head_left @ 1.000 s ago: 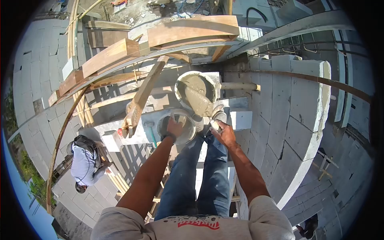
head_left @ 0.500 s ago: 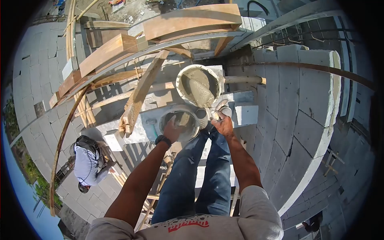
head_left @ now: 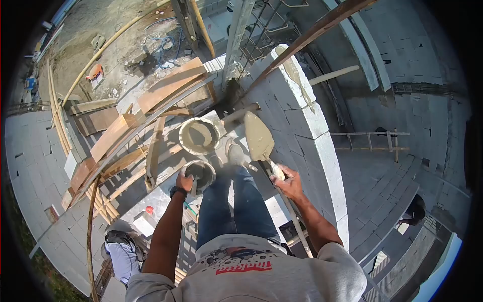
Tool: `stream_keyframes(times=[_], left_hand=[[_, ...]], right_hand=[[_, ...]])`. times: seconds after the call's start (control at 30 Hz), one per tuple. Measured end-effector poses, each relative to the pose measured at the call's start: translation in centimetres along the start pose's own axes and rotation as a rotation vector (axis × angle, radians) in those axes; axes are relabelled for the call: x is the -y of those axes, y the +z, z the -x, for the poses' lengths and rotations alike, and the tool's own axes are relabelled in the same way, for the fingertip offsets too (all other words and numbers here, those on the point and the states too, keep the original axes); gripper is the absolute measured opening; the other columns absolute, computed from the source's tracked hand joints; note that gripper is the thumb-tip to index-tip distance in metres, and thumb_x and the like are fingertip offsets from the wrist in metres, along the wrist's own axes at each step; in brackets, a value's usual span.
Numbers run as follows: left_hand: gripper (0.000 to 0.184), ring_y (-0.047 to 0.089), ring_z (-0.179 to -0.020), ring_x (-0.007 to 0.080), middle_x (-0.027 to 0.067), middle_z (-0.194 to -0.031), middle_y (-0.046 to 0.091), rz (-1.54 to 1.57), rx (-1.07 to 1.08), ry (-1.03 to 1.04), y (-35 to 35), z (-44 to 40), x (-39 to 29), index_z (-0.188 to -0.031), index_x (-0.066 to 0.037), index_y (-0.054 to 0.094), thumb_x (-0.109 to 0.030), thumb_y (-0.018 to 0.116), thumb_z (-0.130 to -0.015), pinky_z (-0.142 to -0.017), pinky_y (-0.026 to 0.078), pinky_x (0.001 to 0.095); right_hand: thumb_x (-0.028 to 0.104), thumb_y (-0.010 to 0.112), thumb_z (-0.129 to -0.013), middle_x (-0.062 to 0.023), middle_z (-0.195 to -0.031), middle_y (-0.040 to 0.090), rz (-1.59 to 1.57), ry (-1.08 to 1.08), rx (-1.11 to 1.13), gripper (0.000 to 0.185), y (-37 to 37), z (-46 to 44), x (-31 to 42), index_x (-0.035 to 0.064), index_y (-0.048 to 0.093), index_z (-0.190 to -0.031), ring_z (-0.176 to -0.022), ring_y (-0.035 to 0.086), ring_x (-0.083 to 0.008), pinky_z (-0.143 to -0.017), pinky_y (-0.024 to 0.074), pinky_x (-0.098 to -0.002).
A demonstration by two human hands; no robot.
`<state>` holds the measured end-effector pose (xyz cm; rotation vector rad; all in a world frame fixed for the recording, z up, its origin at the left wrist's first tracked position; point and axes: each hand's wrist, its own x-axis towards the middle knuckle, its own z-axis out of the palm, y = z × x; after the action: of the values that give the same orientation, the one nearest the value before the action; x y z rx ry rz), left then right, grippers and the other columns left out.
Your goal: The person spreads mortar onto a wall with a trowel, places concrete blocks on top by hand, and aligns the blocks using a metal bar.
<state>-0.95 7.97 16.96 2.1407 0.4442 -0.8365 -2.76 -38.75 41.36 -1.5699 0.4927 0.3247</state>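
My right hand (head_left: 289, 182) is wrapped round the pale handle of a trowel (head_left: 259, 137), its broad blade coated with wet grey mortar. The blade points away from me, between the mortar bucket and the block wall (head_left: 298, 138). My left hand (head_left: 185, 181), with a dark watch on the wrist, is closed at the left rim of a smaller bucket (head_left: 207, 187). Grey material shows inside that one, but I cannot make it out clearly. Just beyond stands the white-rimmed mortar bucket (head_left: 187, 149), with wet mortar inside.
Wooden boards (head_left: 171, 85) and a rough timber (head_left: 154, 153) lie to the left. A long rusty bar (head_left: 307, 45) crosses above the wall. Another person (head_left: 123, 256) is bent over at lower left. A bamboo pole (head_left: 297, 221) runs beside my right arm.
The trowel has come out of the mortar bucket and moved right toward the wall. My left hand has gone from inside the smaller bucket to its rim. My view has turned right.
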Motion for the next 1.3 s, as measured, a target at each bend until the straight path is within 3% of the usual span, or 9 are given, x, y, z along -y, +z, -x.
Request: stream_keyframes(times=[0.1, 0.2, 0.33, 0.43, 0.73, 0.97, 1.0, 1.13, 1.3], left_hand=[[0.063, 0.056, -0.124, 0.0391, 0.0255, -0.133, 0.059, -0.073, -0.002, 0.047, -1.3, 0.4, -5.5, -0.139, -0.001, 0.05, -0.025, 0.068, -0.083, -0.105, 0.045, 0.042], [0.062, 0.057, -0.125, 0.0364, 0.0243, -0.133, 0.059, -0.184, -0.006, 0.047, -3.0, 1.5, -11.4, -0.136, 0.001, 0.051, -0.025, 0.068, -0.083, -0.106, 0.044, 0.0405], [0.061, 0.054, -0.128, 0.036, 0.023, -0.135, 0.059, -0.205, 0.04, 0.0, -3.6, 0.0, -15.1, -0.137, -0.001, 0.053, -0.023, 0.067, -0.082, -0.109, 0.041, 0.0402], [0.059, 0.055, -0.128, 0.0356, 0.0224, -0.134, 0.06, -0.16, -0.037, 0.168, -2.8, 0.3, -18.0, -0.136, -0.003, 0.054, -0.022, 0.067, -0.082, -0.108, 0.042, 0.0407], [0.061, 0.055, -0.127, 0.0371, 0.0255, -0.134, 0.058, -0.224, 0.04, 0.318, -0.2, 3.3, -23.1, -0.138, -0.002, 0.052, -0.021, 0.069, -0.083, -0.106, 0.044, 0.0408], [0.057, 0.056, -0.124, 0.0418, 0.0314, -0.127, 0.06, -0.233, 0.165, 0.087, 0.1, 5.9, -24.4, -0.13, 0.004, 0.055, -0.025, 0.066, -0.082, -0.103, 0.045, 0.0426], [0.055, 0.056, -0.122, 0.0421, 0.0311, -0.126, 0.06, -0.308, 0.178, 0.063, -1.2, 9.3, -29.2, -0.128, 0.004, 0.057, -0.026, 0.066, -0.083, -0.102, 0.045, 0.0431], [0.055, 0.058, -0.121, 0.0398, 0.0272, -0.126, 0.062, -0.385, 0.1, 0.165, -0.7, 9.5, -27.8, -0.129, 0.002, 0.057, -0.025, 0.067, -0.083, -0.102, 0.046, 0.0434], [0.055, 0.059, -0.121, 0.0366, 0.0242, -0.126, 0.064, -0.246, 0.168, 0.088, -1.1, 8.9, -27.2, -0.131, -0.001, 0.059, -0.025, 0.069, -0.082, -0.103, 0.046, 0.0417]], right_hand=[[0.003, 0.069, -0.084, -0.0019, -0.092, 0.064, 0.014, -0.098, -0.136, 0.038, -6.9, 3.6, 1.7, -0.0027, 0.063, -0.121, -0.074, 0.056, -0.0052, -0.062, 0.0465, -0.0212], [0.015, 0.075, -0.083, -0.0021, -0.09, 0.065, 0.423, -0.078, -0.372, 0.043, -12.7, 5.8, 3.7, -0.0035, 0.064, -0.12, -0.076, 0.057, -0.0076, -0.067, 0.0487, -0.0253], [0.021, 0.071, -0.081, -0.0201, -0.1, 0.07, 0.849, -0.205, -0.542, 0.049, -19.2, 5.5, 1.0, -0.0003, 0.063, -0.125, -0.086, 0.07, -0.0327, -0.079, 0.0543, -0.0406], [0.022, 0.073, -0.08, -0.0161, -0.103, 0.067, 1.059, -0.081, -0.527, 0.053, -19.7, 2.2, 0.6, 0.0047, 0.061, -0.129, -0.088, 0.068, -0.0362, -0.078, 0.0548, -0.0447], [0.017, 0.072, -0.079, -0.0129, -0.101, 0.06, 1.08, -0.195, -0.525, 0.051, -14.7, -8.6, 5.0, 0.0102, 0.061, -0.129, -0.093, 0.066, -0.0331, -0.075, 0.0553, -0.0452], [0.013, 0.071, -0.076, -0.0118, -0.105, 0.06, 0.966, -0.246, -0.581, 0.053, -12.4, -13.7, 6.6, 0.0099, 0.061, -0.128, -0.096, 0.064, -0.0316, -0.08, 0.0543, -0.0445], [0.013, 0.072, -0.076, -0.0114, -0.105, 0.06, 1.005, -0.239, -0.551, 0.056, -12.5, -14.4, 6.3, 0.0104, 0.061, -0.131, -0.096, 0.064, -0.031, -0.08, 0.0546, -0.0444], [0.01, 0.069, -0.077, -0.0129, -0.107, 0.062, 0.951, -0.335, -0.597, 0.05, -12.2, -15.8, 7.5, 0.0089, 0.062, -0.127, -0.098, 0.064, -0.0323, -0.082, 0.0542, -0.0445], [0.021, 0.068, -0.085, -0.015, -0.109, 0.062, 1.01, -0.207, -0.446, 0.044, -13.0, -16.8, 10.2, 0.0092, 0.062, -0.127, -0.098, 0.065, -0.0365, -0.083, 0.0535, -0.0454]])
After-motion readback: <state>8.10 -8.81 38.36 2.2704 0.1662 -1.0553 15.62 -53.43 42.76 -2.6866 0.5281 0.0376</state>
